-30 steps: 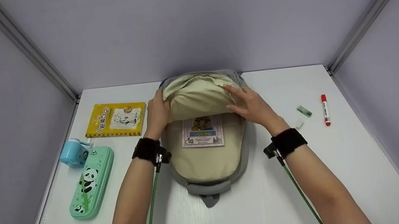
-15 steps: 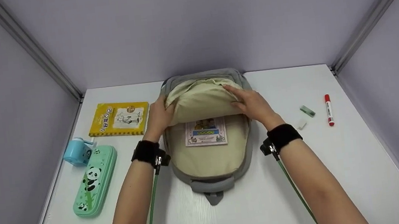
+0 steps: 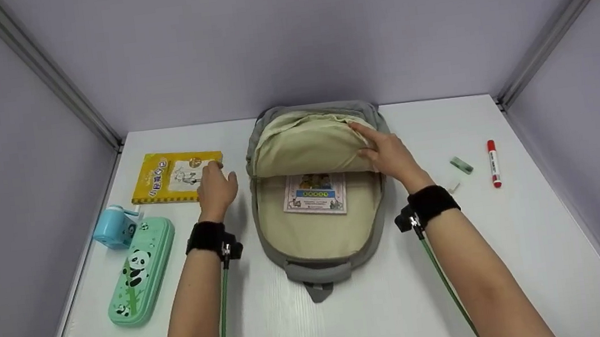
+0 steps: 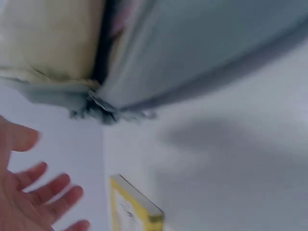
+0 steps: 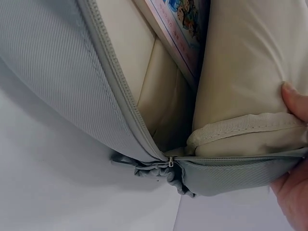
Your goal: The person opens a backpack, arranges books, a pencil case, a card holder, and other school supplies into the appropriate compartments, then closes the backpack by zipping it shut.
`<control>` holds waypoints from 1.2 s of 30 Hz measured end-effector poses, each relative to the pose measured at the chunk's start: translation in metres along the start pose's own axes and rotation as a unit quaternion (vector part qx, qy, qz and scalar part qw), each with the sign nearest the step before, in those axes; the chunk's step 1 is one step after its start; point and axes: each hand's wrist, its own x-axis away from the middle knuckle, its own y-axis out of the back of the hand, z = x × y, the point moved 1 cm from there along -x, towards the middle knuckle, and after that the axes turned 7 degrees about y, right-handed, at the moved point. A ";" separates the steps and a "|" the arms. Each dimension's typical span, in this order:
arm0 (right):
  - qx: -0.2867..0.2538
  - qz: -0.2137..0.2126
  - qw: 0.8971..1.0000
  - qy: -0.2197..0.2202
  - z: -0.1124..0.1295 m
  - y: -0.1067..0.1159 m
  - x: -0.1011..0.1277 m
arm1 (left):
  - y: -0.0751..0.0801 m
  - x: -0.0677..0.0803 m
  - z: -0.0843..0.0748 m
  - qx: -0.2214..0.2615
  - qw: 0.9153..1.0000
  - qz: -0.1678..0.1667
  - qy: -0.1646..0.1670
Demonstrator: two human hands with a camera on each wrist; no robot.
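Note:
A grey backpack (image 3: pixel 375 226) with cream lining lies unzipped in the middle of the white table (image 3: pixel 513 257). Its front flap (image 3: pixel 303 145) is folded back toward the far wall. A small picture book (image 3: pixel 315 193) lies inside, also seen in the right wrist view as the book (image 5: pixel 180 29). My right hand (image 3: pixel 386 153) grips the flap's right edge, thumb (image 5: pixel 294 98) on the lining. My left hand (image 3: pixel 215 186) hovers with straight fingers (image 4: pixel 45 192) beside the bag, over the right edge of a yellow book (image 3: pixel 171 176), holding nothing.
A mint panda pencil case (image 3: pixel 141 271) and a blue sharpener (image 3: pixel 113 228) lie at the left. At the right lie a green eraser (image 3: pixel 461 165), a small white piece (image 3: pixel 454 187) and a red marker (image 3: pixel 493 162). Lilac walls close the table on three sides.
My left hand let go of the flap's left edge and moved left toward the yellow book. My right hand still holds the flap.

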 end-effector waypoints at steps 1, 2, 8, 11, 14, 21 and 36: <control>-0.001 0.001 1.000 0.000 0.000 0.000 0.001 | -0.001 0.000 0.007 -0.030 0.999 0.007 0.019; -0.002 0.002 1.000 0.000 -0.001 -0.001 0.001 | -0.003 0.001 0.013 -0.058 0.998 0.013 0.036; 0.001 0.016 1.000 0.002 -0.002 -0.006 0.003 | -0.013 0.007 0.045 -0.152 0.985 0.034 0.076; 0.001 0.022 1.000 0.000 -0.003 -0.009 0.004 | -0.016 0.011 0.055 -0.172 0.981 0.032 0.077; -0.003 0.026 1.000 -0.005 -0.004 -0.010 0.004 | -0.020 0.013 0.063 -0.190 0.979 0.024 0.063; -0.005 0.028 1.000 -0.010 -0.005 -0.011 0.005 | -0.025 0.020 0.077 -0.219 0.975 0.023 0.032; -0.010 0.042 0.999 -0.033 -0.007 -0.012 0.007 | -0.008 0.048 0.082 -0.208 0.977 0.037 -0.007</control>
